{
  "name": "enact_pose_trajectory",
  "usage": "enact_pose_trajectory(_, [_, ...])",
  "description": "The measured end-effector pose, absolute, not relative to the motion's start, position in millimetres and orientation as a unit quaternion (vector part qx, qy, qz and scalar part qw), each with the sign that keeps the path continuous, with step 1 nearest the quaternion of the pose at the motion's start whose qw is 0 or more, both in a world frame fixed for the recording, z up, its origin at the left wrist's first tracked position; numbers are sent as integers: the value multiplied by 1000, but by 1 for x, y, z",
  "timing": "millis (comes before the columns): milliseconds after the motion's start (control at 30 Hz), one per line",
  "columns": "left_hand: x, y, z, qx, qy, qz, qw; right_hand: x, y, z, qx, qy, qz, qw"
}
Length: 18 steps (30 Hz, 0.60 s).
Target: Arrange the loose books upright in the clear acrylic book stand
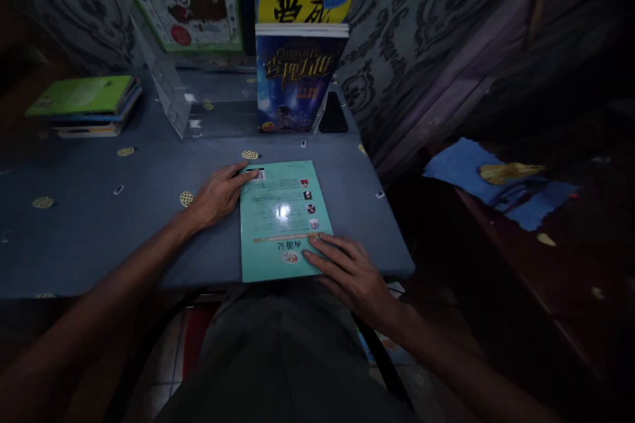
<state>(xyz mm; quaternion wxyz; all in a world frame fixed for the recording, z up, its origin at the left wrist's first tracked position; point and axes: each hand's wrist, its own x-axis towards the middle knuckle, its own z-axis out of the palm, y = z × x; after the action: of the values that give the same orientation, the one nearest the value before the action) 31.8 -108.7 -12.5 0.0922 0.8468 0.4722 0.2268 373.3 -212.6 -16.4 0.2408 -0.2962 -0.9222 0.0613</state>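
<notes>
A teal book (278, 211) lies flat on the table near its front edge, back cover up and its print upside down to me. My left hand (221, 193) rests at the book's far left corner, one finger stretched across the barcode. At the near right corner, my right hand (350, 271) lies with its fingers spread on the cover. Neither hand grips the book; both only touch it. A lamp's glare hides some print in the middle of the cover.
Behind the book, a clear acrylic stand (169, 92) holds a dark blue book (300, 79) upright at its right end. A black phone (334, 112) lies beside it. Several books are stacked (84, 102) at the far left of the grey-blue tablecloth (133, 218). Patterned curtain hangs behind.
</notes>
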Motion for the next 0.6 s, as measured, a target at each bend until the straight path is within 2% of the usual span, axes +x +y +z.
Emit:
enact_pose_trajectory(133, [30,-106,-11,855,460,220,93,374,-208,-10,-261,-917,56,296])
enact_pose_trajectory(200, [30,-104,-9,856,460,213,97,375,-203,-5,-238,-923,54,297])
enact_pose_trajectory(400, [34,-108,-1,855,468,200,95,377,-203,-5,-259,-948,32,181])
enact_pose_trajectory(600, [38,-125,4,866,453,184,107,381,-220,-29,-276,-920,29,278])
